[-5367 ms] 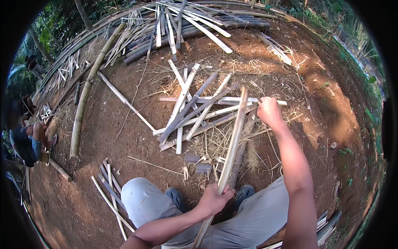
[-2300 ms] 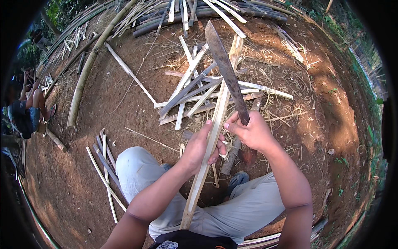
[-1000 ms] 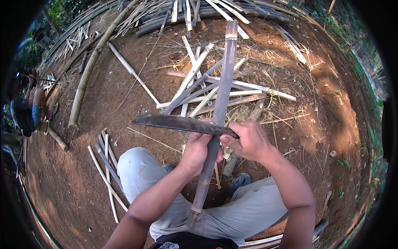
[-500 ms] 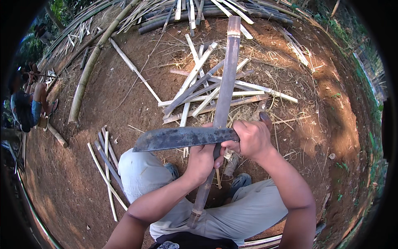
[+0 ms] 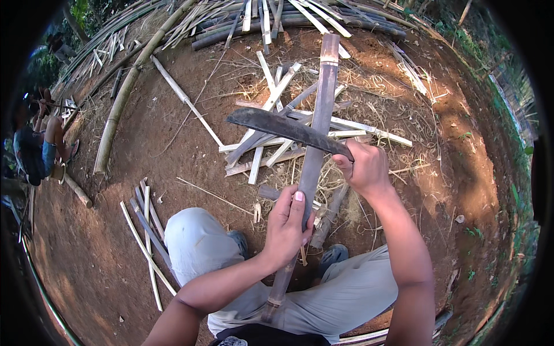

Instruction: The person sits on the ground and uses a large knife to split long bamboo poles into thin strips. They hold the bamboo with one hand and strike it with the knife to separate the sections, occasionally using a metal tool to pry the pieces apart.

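Observation:
A long dark bamboo strip (image 5: 314, 150) slants up and away from my lap, its near end resting against my trousers. My left hand (image 5: 287, 230) is wrapped round its lower half, thumb lying along the upper face. My right hand (image 5: 365, 170) grips a machete (image 5: 288, 128) at its right end; the handle is mostly hidden in the fist. The dark, broad blade points left and lies across the bamboo strip, above my left hand. Whether the edge bites into the strip, I cannot tell.
Split bamboo pieces (image 5: 274, 98) lie crossed on the soil ahead, among curly shavings (image 5: 375, 118). More strips (image 5: 149, 242) lie by my left knee. A long bamboo pole (image 5: 118, 109) stretches away at left. Another person (image 5: 37, 144) sits far left. Bamboo is heaped at the back.
The machete has moved away from me along the bamboo strip, its tip swinging up and left. My right hand has risen with it. The left hand stays round the strip, now apart from the blade.

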The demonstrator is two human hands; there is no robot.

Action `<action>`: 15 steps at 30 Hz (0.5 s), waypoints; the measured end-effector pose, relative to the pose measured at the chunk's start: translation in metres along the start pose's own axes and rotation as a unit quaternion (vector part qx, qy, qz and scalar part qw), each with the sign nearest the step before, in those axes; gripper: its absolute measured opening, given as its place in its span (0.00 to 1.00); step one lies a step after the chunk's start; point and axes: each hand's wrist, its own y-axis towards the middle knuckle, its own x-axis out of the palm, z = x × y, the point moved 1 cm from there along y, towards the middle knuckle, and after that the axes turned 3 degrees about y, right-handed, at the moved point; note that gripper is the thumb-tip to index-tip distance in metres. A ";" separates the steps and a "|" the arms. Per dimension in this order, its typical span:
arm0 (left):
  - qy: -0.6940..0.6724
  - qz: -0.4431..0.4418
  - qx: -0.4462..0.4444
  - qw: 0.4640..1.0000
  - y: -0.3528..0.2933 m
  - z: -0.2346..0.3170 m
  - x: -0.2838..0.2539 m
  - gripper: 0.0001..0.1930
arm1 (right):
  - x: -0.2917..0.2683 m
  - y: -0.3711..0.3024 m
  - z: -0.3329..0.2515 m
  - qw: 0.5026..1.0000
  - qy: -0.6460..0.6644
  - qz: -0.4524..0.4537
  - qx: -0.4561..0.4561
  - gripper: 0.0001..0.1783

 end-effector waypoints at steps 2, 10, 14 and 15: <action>-0.003 -0.002 -0.003 1.000 0.000 0.000 0.002 0.15 | 0.002 0.003 0.004 0.999 -0.021 -0.005 0.031 0.39; 0.038 -0.031 -0.017 0.999 -0.014 -0.006 0.016 0.16 | -0.036 0.038 0.049 0.983 -0.005 0.067 0.172 0.43; 0.039 -0.056 -0.022 0.997 -0.016 -0.013 0.024 0.16 | -0.045 0.051 0.064 0.958 -0.018 0.121 0.260 0.46; 0.032 -0.068 -0.029 0.997 -0.017 -0.014 0.026 0.15 | -0.050 0.054 0.067 0.947 -0.013 0.136 0.290 0.47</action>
